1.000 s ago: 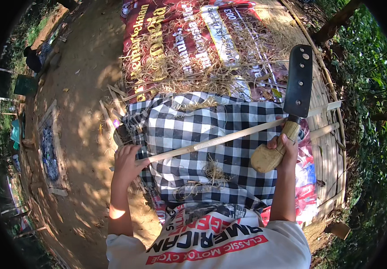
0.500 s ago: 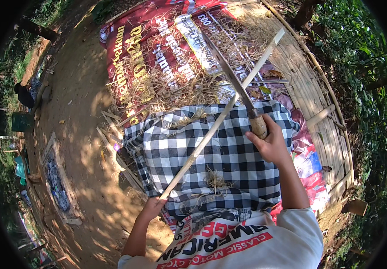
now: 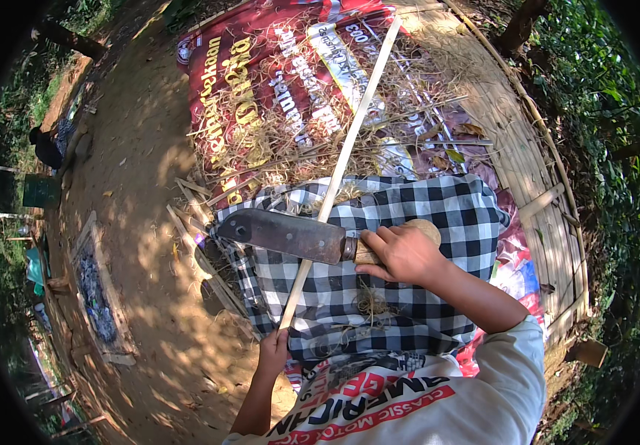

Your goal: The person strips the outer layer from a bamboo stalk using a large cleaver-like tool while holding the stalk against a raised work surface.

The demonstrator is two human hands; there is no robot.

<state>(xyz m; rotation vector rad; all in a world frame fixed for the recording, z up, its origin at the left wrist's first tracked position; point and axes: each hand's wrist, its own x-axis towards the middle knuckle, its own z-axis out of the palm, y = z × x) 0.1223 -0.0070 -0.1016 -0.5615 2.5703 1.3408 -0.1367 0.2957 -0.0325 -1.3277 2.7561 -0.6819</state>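
Note:
My right hand (image 3: 407,254) is closed round the wooden handle of a broad-bladed machete (image 3: 290,235). The dark blade lies flat-side up, pointing left, and crosses over a long pale bamboo strip (image 3: 348,141). Whether the blade touches the strip I cannot tell. At the strip's near end, my left hand (image 3: 273,348) grips it; the far end reaches up over the red banner. Beneath both is a black-and-white checked cloth (image 3: 438,215) spread over my lap, with a small clump of shavings (image 3: 373,302) on it.
A red printed banner (image 3: 208,96) strewn with curly shavings covers much of a bamboo platform (image 3: 535,163). Split bamboo pieces (image 3: 201,245) lie at its left edge. On the dirt ground (image 3: 142,245) is a wood-framed pit of ash (image 3: 97,297). A person (image 3: 47,148) is at the far left.
The machete has swung from pointing up and away to lying across the strip, pointing left. My right hand has turned over and moved left. The strip's far end has shifted left.

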